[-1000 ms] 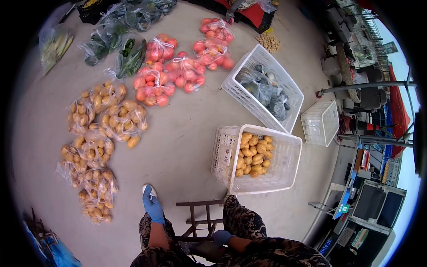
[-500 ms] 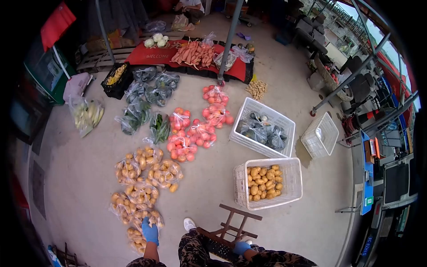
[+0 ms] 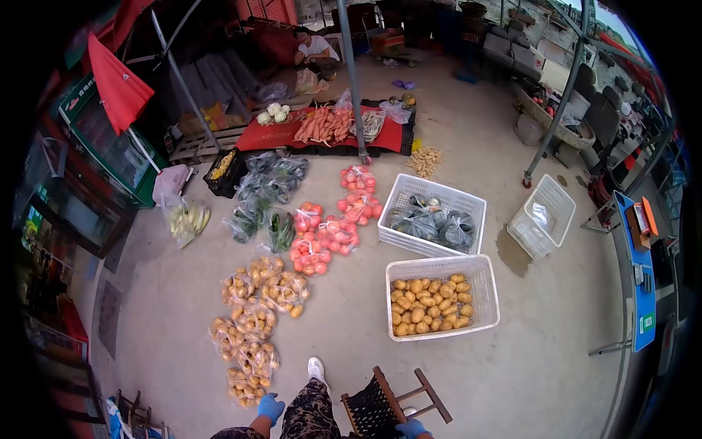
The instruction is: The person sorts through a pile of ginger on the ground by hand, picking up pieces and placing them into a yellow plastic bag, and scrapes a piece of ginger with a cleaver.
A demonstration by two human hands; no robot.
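Observation:
My left hand [image 3: 270, 407], in a blue glove, is beside the lowest bag of potatoes [image 3: 245, 386]; its fingers are too small to read. My right hand [image 3: 413, 427], also blue-gloved, is wrapped round the edge of a small folding stool [image 3: 371, 407] with a dark woven seat and wooden legs, which is tilted. Several more clear bags of potatoes [image 3: 256, 322] lie on the floor above my left hand. To the right, a white crate [image 3: 493, 293] holds loose potatoes [image 3: 431, 304].
Bags of red tomatoes [image 3: 338, 235], bags of greens [image 3: 270, 179] and a white crate of bagged dark vegetables [image 3: 475, 208] lie ahead. Another white crate [image 3: 559, 212] and a blue table [image 3: 643, 300] are at right. A person [image 3: 316, 53] sits at the back near a metal pole [image 3: 349, 80].
The view has tilted up and shifted. My left hand has moved off the lower potato bags towards my leg. The stool has turned and been lifted by my right hand.

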